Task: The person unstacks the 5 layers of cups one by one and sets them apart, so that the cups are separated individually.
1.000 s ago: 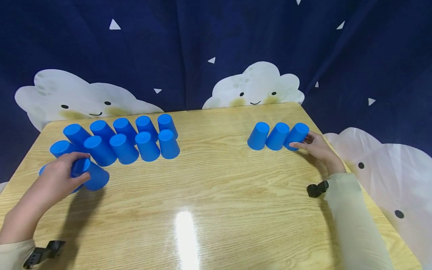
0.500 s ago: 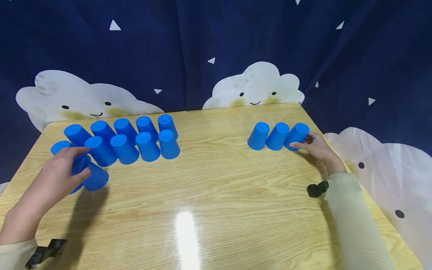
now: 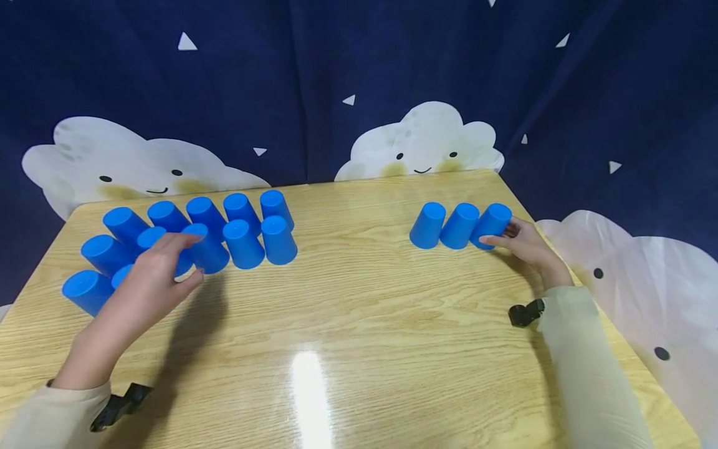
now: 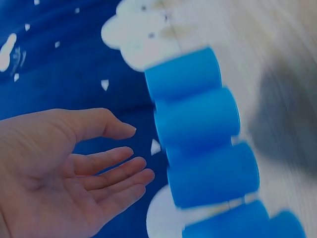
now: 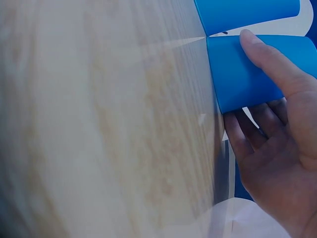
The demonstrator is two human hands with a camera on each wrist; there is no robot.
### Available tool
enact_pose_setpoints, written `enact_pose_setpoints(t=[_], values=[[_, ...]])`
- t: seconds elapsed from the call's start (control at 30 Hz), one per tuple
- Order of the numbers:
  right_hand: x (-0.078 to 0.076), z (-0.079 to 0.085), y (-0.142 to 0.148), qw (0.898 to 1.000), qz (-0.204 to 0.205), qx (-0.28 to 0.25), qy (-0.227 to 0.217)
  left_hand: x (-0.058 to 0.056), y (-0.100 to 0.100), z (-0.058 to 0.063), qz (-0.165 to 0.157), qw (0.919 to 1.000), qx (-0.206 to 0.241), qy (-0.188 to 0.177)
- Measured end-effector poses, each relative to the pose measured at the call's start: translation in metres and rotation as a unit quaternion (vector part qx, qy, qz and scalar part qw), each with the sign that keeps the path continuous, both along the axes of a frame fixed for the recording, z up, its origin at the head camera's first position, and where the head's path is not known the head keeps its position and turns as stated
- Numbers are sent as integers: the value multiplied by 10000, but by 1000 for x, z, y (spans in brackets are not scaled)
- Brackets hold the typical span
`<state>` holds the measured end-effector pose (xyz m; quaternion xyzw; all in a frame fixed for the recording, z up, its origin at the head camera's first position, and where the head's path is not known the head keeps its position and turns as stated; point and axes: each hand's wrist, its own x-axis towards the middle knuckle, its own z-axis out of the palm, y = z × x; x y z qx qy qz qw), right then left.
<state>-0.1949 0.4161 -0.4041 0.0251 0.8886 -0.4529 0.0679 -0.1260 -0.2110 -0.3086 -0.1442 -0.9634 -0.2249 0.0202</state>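
My left hand (image 3: 148, 280) hovers over the front of the left group of upside-down blue cups, nearest a front-row cup (image 3: 206, 249). In the left wrist view its thumb and fingers are spread and loosely bent around nothing, apart from a line of blue cups (image 4: 198, 119). Part of the front cups is hidden behind this hand in the head view. On the right, my right hand (image 3: 527, 243) holds the rightmost blue cup (image 3: 493, 221) of a row of three. The right wrist view shows its thumb across that cup (image 5: 237, 69), with fingers on the opposite side.
Two more blue cups (image 3: 428, 226) stand to the left of the held one. Other cups (image 3: 279, 240) stand in rows at the left on the wooden table (image 3: 359, 312). A dark blue curtain (image 3: 308, 81) with clouds hangs behind the table's back edge.
My left hand has moved right and away from the front-left cup it was around, with nothing in its fingers. That cup stays standing. The right hand has stayed on its cup.
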Motion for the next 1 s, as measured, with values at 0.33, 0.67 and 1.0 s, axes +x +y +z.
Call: enact_pose_setpoints(t=[0.33,0.67,1.0], values=[[1,2,-2,10000,22,3,59,-5,64,-6,-902,9954,300,-112],[1,3,-2,10000,-24,-3,46,-29,144,-23,-1764,9821,602,-254],[1,1,-2,10000,-55,22,36,-62,217,-35,-2105,9706,1011,-592]])
